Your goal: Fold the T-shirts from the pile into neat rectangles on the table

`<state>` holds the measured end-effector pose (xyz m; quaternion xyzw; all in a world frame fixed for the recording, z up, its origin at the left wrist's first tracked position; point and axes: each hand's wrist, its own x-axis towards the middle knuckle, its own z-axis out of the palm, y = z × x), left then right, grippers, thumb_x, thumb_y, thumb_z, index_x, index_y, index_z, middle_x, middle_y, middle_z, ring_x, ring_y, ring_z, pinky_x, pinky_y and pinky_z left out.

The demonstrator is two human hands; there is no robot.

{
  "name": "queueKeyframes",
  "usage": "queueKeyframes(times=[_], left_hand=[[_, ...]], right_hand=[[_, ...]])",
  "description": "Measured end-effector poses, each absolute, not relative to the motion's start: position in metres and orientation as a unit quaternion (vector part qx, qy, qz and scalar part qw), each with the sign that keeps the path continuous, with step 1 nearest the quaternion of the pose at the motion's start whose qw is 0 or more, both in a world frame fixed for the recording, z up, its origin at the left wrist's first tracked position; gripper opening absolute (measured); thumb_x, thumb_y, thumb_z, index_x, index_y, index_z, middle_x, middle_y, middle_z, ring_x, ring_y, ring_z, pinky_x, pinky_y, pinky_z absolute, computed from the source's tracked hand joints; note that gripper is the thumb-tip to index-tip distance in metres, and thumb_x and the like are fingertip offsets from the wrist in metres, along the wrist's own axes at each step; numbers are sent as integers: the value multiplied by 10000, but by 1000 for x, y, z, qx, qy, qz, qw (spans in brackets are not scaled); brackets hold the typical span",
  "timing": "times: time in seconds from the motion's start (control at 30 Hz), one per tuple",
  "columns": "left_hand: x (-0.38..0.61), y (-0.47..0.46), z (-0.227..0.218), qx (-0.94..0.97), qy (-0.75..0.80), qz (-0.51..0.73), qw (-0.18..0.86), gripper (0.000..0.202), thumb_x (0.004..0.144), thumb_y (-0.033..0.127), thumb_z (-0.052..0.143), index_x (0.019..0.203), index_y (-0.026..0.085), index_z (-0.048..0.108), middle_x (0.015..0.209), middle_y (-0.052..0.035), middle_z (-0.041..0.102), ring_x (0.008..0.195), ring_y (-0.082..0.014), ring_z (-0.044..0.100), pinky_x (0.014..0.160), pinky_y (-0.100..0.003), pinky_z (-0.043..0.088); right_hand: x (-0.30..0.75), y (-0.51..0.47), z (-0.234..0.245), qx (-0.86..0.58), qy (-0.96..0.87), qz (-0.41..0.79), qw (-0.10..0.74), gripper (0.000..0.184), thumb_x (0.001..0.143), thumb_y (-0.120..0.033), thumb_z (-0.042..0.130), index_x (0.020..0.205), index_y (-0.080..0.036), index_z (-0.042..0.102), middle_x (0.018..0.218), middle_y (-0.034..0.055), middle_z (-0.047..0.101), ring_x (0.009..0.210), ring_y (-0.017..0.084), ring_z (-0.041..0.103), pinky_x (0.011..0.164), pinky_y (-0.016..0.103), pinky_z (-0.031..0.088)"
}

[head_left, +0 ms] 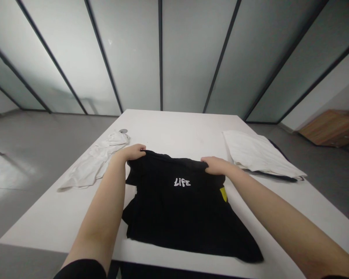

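A black T-shirt (177, 213) with white "LIFE" lettering lies over the near part of the white table (174, 130). Its far edge is lifted between my two hands. My left hand (136, 152) is closed on the upper left corner of the fabric, and my right hand (215, 165) pinches the upper right. A small yellow patch shows at the shirt's right side, below my right hand. The lower hem rests near the table's front edge, its right corner flaring outward. Some fingertips are hidden behind the cloth.
A crumpled white garment (95, 161) lies along the table's left side, near a small grey round object (123, 131). On the right, folded white clothing (258, 153) sits over something dark. Frosted glass panels (189, 58) stand beyond, and a wooden cabinet (331, 127) is at far right.
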<state>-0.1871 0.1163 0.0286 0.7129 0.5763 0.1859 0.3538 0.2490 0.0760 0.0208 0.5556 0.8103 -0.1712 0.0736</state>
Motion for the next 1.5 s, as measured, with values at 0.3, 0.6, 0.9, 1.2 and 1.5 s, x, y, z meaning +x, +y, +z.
queueKeyframes(times=[0.3,0.6,0.9,1.2,1.5], left_hand=[[-203,121,34,695,658,173,232,187,664,188,823,694,234,644,675,-24,663,685,-235,620,666,-293,420],[-153,118,21,715,690,-29,110,553,951,430,608,1441,175,639,1427,-177,714,1269,-315,704,1036,-358,522],[-154,122,27,746,656,31,115,346,973,380,626,1230,202,774,1271,-130,784,1166,-305,727,996,-352,534],[-103,113,27,709,681,180,-16,403,1013,277,555,1387,166,656,1382,-217,629,1390,-365,535,1205,-513,402],[-60,85,9,636,752,-49,165,740,1023,636,444,1691,325,370,1795,-204,221,1606,-536,225,1127,-864,295]], right_hand=[[314,106,58,726,680,-39,99,291,824,-68,645,1020,-211,806,1119,146,795,939,272,731,751,338,477],[256,98,12,593,793,-99,-102,576,973,-373,690,1503,-167,603,1421,177,711,1227,308,704,1047,370,523],[248,122,16,623,759,-166,-89,305,1005,-421,618,953,-189,809,938,95,803,893,255,726,817,315,517],[210,110,-3,532,809,-51,-245,379,1005,-230,553,1359,-199,686,1344,144,639,1253,290,604,1145,421,444],[250,109,-15,780,624,-44,9,584,1029,-545,565,1471,-169,636,1421,296,612,1280,452,626,985,643,502]])
